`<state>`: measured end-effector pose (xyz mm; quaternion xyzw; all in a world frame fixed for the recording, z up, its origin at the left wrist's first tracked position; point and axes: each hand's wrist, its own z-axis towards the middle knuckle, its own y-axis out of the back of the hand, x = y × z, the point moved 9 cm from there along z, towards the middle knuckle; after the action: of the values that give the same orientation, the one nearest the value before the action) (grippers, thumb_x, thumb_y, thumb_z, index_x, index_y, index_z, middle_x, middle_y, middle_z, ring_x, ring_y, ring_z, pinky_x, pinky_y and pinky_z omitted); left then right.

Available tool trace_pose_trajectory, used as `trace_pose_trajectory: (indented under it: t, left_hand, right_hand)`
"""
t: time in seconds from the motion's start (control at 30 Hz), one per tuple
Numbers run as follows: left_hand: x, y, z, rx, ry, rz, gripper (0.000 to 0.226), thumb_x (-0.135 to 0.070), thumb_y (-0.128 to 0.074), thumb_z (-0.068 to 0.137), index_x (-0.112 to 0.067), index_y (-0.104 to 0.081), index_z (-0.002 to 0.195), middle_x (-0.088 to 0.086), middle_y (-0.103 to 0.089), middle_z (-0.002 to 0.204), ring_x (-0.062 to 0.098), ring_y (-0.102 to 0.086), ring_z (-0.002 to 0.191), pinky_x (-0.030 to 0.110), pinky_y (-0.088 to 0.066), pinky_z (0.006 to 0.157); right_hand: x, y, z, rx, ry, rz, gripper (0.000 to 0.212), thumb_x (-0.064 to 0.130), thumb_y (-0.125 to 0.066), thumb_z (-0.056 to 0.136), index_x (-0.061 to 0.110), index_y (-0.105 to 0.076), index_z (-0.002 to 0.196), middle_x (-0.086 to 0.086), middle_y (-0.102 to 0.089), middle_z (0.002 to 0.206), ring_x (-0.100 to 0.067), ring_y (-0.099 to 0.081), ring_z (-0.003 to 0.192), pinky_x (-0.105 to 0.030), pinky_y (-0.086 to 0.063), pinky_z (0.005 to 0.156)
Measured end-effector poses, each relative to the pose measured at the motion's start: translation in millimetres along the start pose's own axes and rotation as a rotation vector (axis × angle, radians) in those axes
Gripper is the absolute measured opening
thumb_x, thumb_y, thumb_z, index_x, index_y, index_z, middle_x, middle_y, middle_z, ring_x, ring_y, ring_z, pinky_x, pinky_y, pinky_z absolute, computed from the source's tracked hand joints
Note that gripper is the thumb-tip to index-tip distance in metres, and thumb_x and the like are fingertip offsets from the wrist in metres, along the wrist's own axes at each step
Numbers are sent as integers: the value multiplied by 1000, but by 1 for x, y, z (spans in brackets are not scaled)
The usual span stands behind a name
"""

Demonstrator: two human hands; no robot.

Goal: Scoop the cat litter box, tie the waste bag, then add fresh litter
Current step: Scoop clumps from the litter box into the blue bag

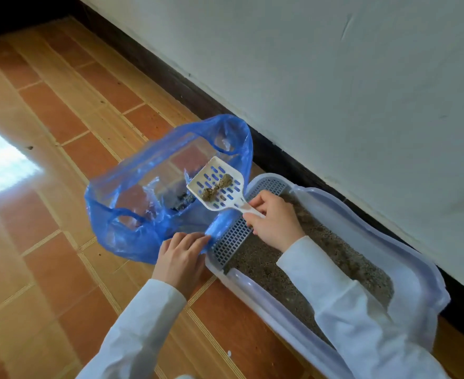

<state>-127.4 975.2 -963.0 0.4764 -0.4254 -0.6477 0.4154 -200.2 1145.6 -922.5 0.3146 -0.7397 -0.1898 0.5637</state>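
Head view: I look down at a tiled floor (61,187).
Right hand (276,218): fingers wrapped tight on the white scoop (216,184) handle.
Scoop: holds brown clumps (216,187), over the bag's mouth.
Left hand (181,255): fingers pinch the blue bag (132,236) edge.
Litter box (405,258): at 4 o'clock from the bag, touching it, by the wall (334,77).

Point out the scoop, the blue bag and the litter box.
scoop (216,185): head view, on its slotted blade.
blue bag (121,236): head view, on its near wall.
litter box (405,258): head view, on its far rim.
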Motion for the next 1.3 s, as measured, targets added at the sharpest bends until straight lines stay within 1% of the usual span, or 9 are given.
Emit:
trace_pose_trajectory:
  t: [0.2, 0.37, 0.5, 0.6, 0.73, 0.87, 1.07, 1.17, 1.3]
  left_hand:
    - [2, 0, -5, 7, -24, -18, 37, -20, -44, 78, -22, -71, 104, -6, -70, 100, 22, -64, 81, 33, -50, 65]
    - [-1, 2, -5, 11, -20, -81, 36, -7, -70, 71, -19, -71, 105, -1, -70, 102, 25, -64, 81, 35, -50, 63]
    - [-4, 0, -5, 30, -23, -117, 43, -1, -76, 66, -17, -70, 106, 3, -70, 102, 28, -64, 83, 37, -52, 63]
    - [-6, 1, -5, 43, -21, -124, 46, 0, -79, 62, -16, -71, 104, 4, -70, 100, 29, -65, 81, 37, -51, 61]
    - [-10, 4, -3, 48, -9, -154, 40, -3, -78, 68, -16, -70, 106, 3, -70, 97, 27, -64, 80, 36, -50, 61]
    - [-14, -1, 1, 50, -16, -187, 39, 2, -68, 74, -13, -68, 110, 7, -68, 102, 31, -63, 87, 42, -54, 68]
    - [-24, -13, 9, 70, -29, -188, 44, 6, -68, 73, -10, -66, 114, 11, -66, 105, 35, -61, 93, 47, -54, 74]
    - [-30, -13, 10, 56, -46, -185, 44, 11, -67, 71, -6, -67, 112, 14, -65, 102, 36, -61, 89, 48, -55, 72]
    - [-31, -13, 10, 41, -35, -192, 42, 13, -64, 73, -5, -67, 111, 15, -64, 99, 36, -60, 89, 44, -54, 72]
  right_hand:
    - [68, -40, 19, -122, 345, -693, 28, 10, -55, 89, 14, -43, 115, -9, -62, 103, -31, -59, 97, -38, -41, 68]
    - [83, -47, 10, -357, 514, -937, 27, 4, -50, 79, 12, -59, 103, -8, -64, 79, -26, -63, 72, -34, -47, 61]
    - [74, -38, 4, -392, 496, -949, 23, 5, -53, 77, 12, -61, 98, -7, -62, 74, -25, -62, 68, -32, -47, 58]
    - [66, -17, -3, -346, 449, -814, 32, 4, -55, 80, 11, -54, 111, -11, -63, 88, -29, -62, 80, -37, -48, 65]
    - [24, 38, -18, -280, 200, -443, 14, 16, -56, 88, 17, -49, 101, -2, -62, 87, -24, -56, 74, -30, -40, 54]
    - [-45, 84, -54, -208, -53, -302, 8, 22, -62, 84, 23, -54, 84, 3, -68, 79, -21, -63, 69, -39, -55, 60]
    - [-119, 86, -113, -18, -250, -469, 6, 21, -59, 81, 24, -54, 80, 8, -62, 71, -17, -58, 67, -32, -51, 60]
    - [-128, 67, -123, 64, -256, -536, 4, 19, -54, 79, 22, -53, 81, 4, -59, 70, -21, -59, 70, -28, -41, 52]
    - [-116, 41, -120, 123, -199, -565, 8, 20, -54, 81, 22, -47, 79, 2, -53, 74, -25, -53, 70, -28, -40, 59]
